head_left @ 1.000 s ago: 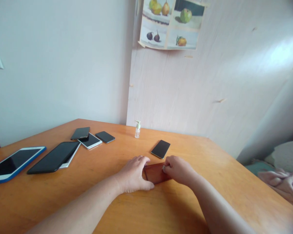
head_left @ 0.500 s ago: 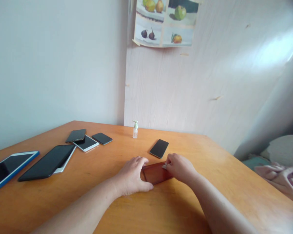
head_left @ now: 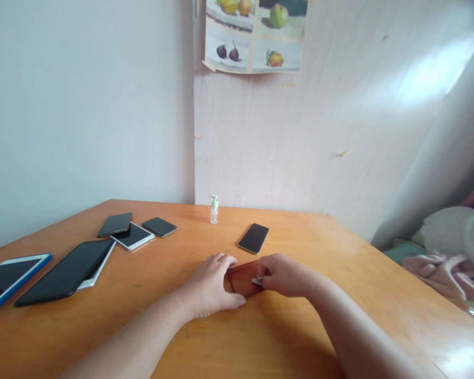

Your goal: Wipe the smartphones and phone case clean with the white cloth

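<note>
A reddish-brown flat phone case (head_left: 242, 281) lies on the table in front of me; whether a phone sits inside it I cannot tell. My left hand (head_left: 209, 287) grips its left end, with the thumb on the near edge and the fingers on the far edge. Over the right part of the case, my right hand (head_left: 282, 275) pinches a small white cloth or tissue (head_left: 257, 280) and presses it to the surface. The right end of the case is hidden behind that hand. Just beyond lies a black phone (head_left: 254, 238).
A clear pump bottle (head_left: 214, 213) stands toward the back of the wooden table (head_left: 205, 347). On the left are a blue-edged tablet (head_left: 13, 279), a black tablet (head_left: 67, 273) over a white one, and several phones (head_left: 132, 236). Bedding (head_left: 446, 263) lies beyond the right edge.
My right hand has slid left along the case with the white cloth, which now shows more. My left hand keeps its hold. The whole view has shifted slightly.
</note>
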Motion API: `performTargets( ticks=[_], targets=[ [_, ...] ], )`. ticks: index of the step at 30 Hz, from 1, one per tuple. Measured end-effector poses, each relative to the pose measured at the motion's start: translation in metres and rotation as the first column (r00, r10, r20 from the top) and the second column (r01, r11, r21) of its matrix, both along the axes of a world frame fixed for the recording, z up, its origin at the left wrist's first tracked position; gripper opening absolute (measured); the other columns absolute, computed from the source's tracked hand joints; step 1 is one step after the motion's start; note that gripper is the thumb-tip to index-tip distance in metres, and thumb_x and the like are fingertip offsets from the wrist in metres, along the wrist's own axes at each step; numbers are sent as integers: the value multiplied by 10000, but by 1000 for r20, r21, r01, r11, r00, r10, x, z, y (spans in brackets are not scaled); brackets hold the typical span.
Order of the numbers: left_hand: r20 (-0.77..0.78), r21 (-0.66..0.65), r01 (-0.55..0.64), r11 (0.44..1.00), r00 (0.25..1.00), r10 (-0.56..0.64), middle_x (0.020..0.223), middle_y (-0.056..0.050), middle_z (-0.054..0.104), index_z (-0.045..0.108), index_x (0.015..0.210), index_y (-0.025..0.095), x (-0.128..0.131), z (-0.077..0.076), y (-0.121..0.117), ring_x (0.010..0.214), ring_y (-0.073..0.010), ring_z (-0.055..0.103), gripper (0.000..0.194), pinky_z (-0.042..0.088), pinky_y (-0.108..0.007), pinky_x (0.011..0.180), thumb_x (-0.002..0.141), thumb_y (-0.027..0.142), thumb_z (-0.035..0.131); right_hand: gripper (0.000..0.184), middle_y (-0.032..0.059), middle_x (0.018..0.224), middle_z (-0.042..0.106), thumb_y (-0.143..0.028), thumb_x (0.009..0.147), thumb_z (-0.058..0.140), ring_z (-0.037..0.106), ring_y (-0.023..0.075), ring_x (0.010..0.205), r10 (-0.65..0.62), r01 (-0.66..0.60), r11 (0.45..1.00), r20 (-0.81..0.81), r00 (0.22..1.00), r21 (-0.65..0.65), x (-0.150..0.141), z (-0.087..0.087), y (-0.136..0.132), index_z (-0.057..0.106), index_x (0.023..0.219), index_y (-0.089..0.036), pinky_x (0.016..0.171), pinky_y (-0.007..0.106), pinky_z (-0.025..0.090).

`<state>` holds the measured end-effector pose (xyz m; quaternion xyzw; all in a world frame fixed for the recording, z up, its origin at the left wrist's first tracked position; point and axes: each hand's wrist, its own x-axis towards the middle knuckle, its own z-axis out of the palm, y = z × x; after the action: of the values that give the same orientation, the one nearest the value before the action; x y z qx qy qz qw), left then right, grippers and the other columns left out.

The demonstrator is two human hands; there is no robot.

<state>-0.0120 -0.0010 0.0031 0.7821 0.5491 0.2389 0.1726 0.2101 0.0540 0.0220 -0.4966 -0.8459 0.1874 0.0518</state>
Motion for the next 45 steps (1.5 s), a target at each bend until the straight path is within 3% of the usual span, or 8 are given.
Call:
performTargets(
  ticks=[5, 12, 18, 22, 26, 37, 40, 45],
  targets=[
    [5, -13, -2, 1000, 1000, 3, 1132, -61, 584, 573, 1115, 230, 0, 2, -1, 1100, -280, 555, 588, 454, -373, 942, 595, 411, 780, 168, 20, 663, 634, -330, 773, 610, 497, 125, 575, -247, 239, 962, 50, 968, 134, 22, 9, 16, 615, 694, -181, 532, 256, 261],
    [-11, -4, 3, 1000, 1000, -3, 1136, -62, 587, 577, 1133, 231, 0, 0, 0, 1099, -292, 553, 615, 461, -372, 914, 586, 422, 787, 91, -13, 752, 661, -236, 729, 637, 530, 117, 648, 47, -52, 996, -83, 995, -67, 3, 3, 1, 662, 807, -196, 549, 220, 300],
    [19, 31, 3, 1000, 1000, -3, 1140, -64, 586, 572, 1131, 220, -1, -5, 1, 1105, -284, 554, 605, 447, -368, 936, 586, 378, 782, 149, 34, 776, 665, -331, 832, 568, 545, 155, 673, -292, 275, 936, 50, 955, 221, 12, 6, 15, 638, 816, -199, 578, 258, 281],
    [23, 51, -6, 999, 1000, 5, 1111, -58, 591, 573, 1100, 223, 0, -7, 2, 1068, -278, 561, 578, 452, -363, 904, 580, 369, 779, 141, 29, 877, 679, -291, 872, 529, 590, 151, 777, -86, 123, 952, -139, 987, 279, -15, -5, 2, 642, 893, -210, 647, 242, 336],
    [6, 58, 9, 998, 1000, -9, 1033, -43, 587, 586, 1004, 227, 0, -5, 1, 994, -260, 571, 459, 459, -347, 849, 598, 353, 759, 160, 25, 944, 679, -226, 838, 540, 613, 157, 841, 107, -81, 951, -74, 991, 298, -39, -15, -12, 662, 942, -231, 697, 246, 355],
    [-6, 17, 20, 1000, 1000, -20, 1107, -58, 582, 611, 1091, 226, -2, -3, 2, 1067, -271, 562, 511, 450, -355, 909, 627, 392, 745, 162, 53, 801, 675, -356, 838, 534, 562, 181, 689, -433, 412, 869, 18, 901, 272, 33, 2, 36, 601, 808, -212, 564, 269, 278],
    [-8, 21, 19, 1000, 1000, -18, 1097, -53, 585, 614, 1076, 232, -2, -5, 3, 1046, -266, 570, 501, 459, -350, 889, 622, 396, 748, 187, 35, 782, 663, -377, 863, 513, 550, 161, 686, -422, 431, 850, -98, 901, 301, 32, 2, 37, 597, 824, -214, 568, 258, 283],
    [-30, 48, 32, 998, 999, -30, 1098, -53, 587, 621, 1095, 241, -3, -5, 3, 1053, -267, 572, 498, 460, -350, 892, 640, 403, 739, 105, 22, 798, 669, -279, 791, 582, 546, 143, 685, -264, 271, 943, -60, 963, 194, 23, -4, 32, 638, 857, -219, 570, 244, 284]
  ],
)
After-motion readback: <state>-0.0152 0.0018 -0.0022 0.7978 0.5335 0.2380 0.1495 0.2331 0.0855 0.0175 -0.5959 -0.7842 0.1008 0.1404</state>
